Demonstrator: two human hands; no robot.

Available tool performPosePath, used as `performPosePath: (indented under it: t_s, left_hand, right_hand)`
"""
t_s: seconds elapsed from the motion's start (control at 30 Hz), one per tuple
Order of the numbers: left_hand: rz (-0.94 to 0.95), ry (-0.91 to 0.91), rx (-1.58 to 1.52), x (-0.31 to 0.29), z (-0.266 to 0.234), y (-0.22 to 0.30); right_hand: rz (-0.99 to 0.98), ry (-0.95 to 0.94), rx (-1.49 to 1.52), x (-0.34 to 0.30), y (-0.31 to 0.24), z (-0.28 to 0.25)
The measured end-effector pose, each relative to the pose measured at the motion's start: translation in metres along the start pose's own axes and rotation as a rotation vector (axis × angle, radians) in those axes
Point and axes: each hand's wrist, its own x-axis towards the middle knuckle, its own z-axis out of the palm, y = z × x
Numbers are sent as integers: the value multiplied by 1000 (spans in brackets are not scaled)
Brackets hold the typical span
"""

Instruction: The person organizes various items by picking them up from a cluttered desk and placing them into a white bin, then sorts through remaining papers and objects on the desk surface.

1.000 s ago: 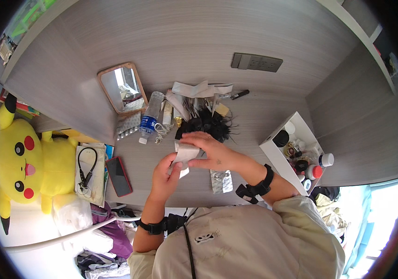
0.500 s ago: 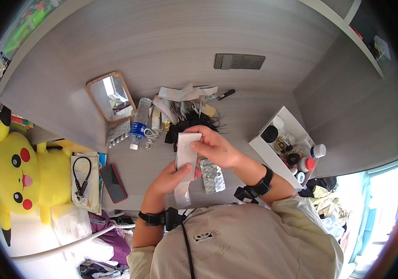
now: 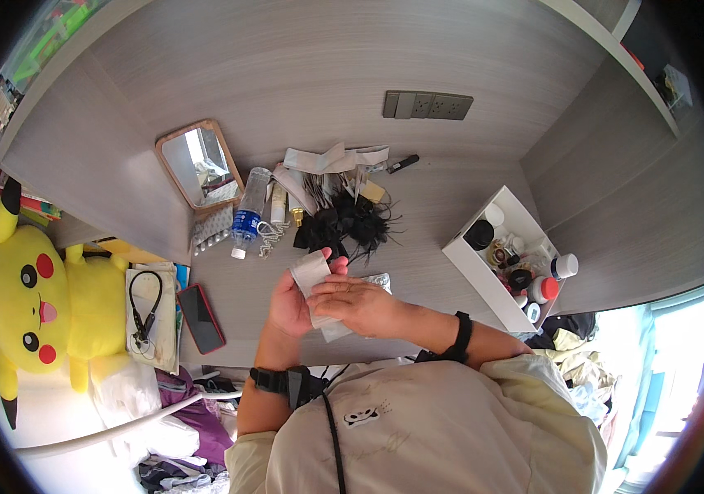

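Observation:
A pale, flat folded strip [image 3: 311, 276] lies across the palm and fingers of my left hand [image 3: 288, 306], which cradles it from below. I cannot tell whether it is paper or cloth. My right hand [image 3: 358, 305] rests on top of the strip with its fingers laid flat, so the strip is pressed between both hands. The lower end of the strip shows only in part under my right hand. Just beyond my fingertips is a tangle of black feathery or hair-like material [image 3: 360, 221]. A silver blister pack [image 3: 381, 281] is partly covered by my right hand.
At the back lie pale strips [image 3: 315, 159] and a black pen-like stick [image 3: 403, 163]. A bottle [image 3: 248, 218] and framed mirror [image 3: 197, 169] stand left of them. A phone [image 3: 201, 319] and yellow plush toy [image 3: 27, 305] are farther left. A white box [image 3: 469, 272] of small containers sits right.
My right hand has moved from pinching the strip's upper end to lying flat over it. The strip has tilted to the left, and my left palm has turned up beneath it.

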Motion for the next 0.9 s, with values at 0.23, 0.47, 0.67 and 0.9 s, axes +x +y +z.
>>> performPosePath:
  t_s: [0.23,0.47,0.67,0.9]
  left_hand:
    - [107,-24,8,-18,9,-13]
    - [140,397,289,-24,-31,-13]
    - [316,432,262,-60,-27,0]
    - [332,600,337,-98,-17,-10]
  right_hand:
    - [80,27,-117,-10,6,19]
    - [147,-105,341,13,33,-2]
    - [367,103,-231,67,118,-52]
    - [443,130,-842,104,228,-32]
